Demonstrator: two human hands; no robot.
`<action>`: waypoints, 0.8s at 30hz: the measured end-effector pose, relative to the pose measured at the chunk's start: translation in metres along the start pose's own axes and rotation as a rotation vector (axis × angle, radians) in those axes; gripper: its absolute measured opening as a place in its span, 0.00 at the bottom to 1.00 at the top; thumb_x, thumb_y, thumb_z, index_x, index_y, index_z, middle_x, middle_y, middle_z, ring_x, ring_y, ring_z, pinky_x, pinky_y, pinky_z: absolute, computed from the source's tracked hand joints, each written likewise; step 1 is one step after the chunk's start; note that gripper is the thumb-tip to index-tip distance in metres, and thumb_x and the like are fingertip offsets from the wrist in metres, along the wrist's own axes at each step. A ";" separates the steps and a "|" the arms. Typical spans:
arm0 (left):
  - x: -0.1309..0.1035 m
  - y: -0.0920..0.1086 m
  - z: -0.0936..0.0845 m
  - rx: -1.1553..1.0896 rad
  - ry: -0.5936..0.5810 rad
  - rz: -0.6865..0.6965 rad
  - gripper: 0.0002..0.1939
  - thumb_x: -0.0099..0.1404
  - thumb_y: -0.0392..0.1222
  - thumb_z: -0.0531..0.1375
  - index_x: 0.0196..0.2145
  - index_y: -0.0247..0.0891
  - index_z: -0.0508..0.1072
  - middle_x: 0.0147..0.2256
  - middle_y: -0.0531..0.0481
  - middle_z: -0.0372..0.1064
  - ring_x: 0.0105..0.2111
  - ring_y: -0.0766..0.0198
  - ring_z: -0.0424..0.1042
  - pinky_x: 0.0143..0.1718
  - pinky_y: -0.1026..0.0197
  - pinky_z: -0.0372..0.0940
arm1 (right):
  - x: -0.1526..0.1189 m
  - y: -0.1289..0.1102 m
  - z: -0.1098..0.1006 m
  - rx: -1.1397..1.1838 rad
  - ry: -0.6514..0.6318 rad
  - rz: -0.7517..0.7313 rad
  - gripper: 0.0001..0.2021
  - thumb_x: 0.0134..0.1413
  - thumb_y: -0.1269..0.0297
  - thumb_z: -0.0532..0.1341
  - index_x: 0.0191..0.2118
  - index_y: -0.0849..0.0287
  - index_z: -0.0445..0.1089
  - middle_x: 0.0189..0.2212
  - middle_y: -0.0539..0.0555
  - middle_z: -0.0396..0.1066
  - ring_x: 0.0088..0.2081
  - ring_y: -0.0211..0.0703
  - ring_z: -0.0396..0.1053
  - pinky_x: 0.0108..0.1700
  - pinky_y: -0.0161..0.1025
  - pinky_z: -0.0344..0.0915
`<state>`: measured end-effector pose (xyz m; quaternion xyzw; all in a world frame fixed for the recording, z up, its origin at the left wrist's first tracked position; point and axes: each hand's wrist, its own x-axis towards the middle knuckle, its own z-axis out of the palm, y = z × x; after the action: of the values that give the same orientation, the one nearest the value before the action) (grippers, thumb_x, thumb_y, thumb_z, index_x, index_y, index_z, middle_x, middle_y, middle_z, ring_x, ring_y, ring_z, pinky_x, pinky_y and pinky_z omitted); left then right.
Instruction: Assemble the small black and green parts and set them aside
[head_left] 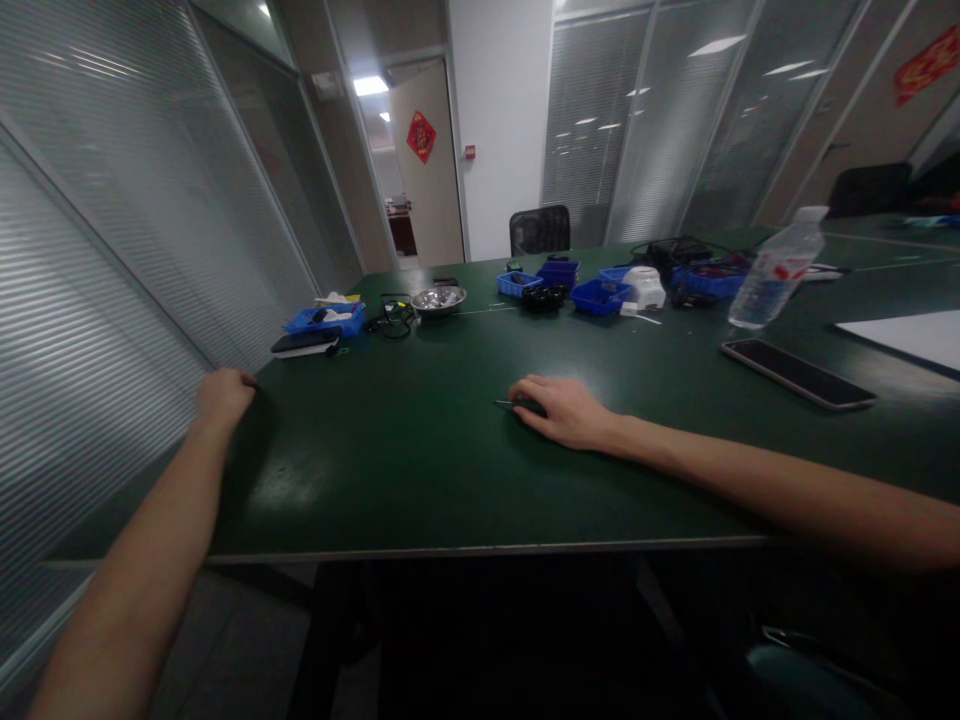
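Observation:
My right hand rests on the green table, its fingers curled round a small dark tool with a thin metal tip that points left. At the table's left edge is my left hand, closed, with its fingers turned down; whatever it might hold is hidden. A dark notebook and a blue tray with small items lie beyond my left hand. To the right of my right hand lies a black phone.
A metal bowl and black cables stand further back. Several blue bins, a black coil and a white container sit behind my right hand. A water bottle and white paper are at the right.

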<state>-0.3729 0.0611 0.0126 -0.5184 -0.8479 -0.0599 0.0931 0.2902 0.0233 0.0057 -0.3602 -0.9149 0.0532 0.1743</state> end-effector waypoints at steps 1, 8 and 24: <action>0.000 0.001 0.000 0.002 0.003 0.001 0.22 0.63 0.37 0.60 0.52 0.30 0.85 0.51 0.31 0.79 0.51 0.42 0.75 0.53 0.48 0.70 | 0.000 0.000 0.000 -0.001 -0.001 0.000 0.14 0.74 0.56 0.58 0.57 0.54 0.72 0.51 0.58 0.77 0.40 0.48 0.75 0.41 0.44 0.66; -0.003 0.003 0.001 -0.001 0.063 0.023 0.25 0.69 0.38 0.56 0.58 0.27 0.81 0.55 0.30 0.78 0.55 0.41 0.74 0.59 0.46 0.68 | -0.001 -0.001 -0.001 -0.014 -0.013 0.004 0.14 0.74 0.56 0.58 0.58 0.55 0.71 0.51 0.58 0.77 0.39 0.47 0.74 0.40 0.43 0.65; 0.002 0.000 0.002 -0.147 0.084 -0.086 0.28 0.69 0.43 0.58 0.62 0.25 0.75 0.50 0.34 0.79 0.51 0.47 0.77 0.56 0.53 0.68 | -0.001 0.001 0.000 -0.022 0.001 -0.014 0.14 0.74 0.56 0.57 0.57 0.55 0.70 0.51 0.58 0.77 0.41 0.48 0.74 0.42 0.44 0.66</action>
<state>-0.3735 0.0631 0.0108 -0.4839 -0.8581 -0.1478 0.0876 0.2912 0.0232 0.0054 -0.3558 -0.9178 0.0420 0.1713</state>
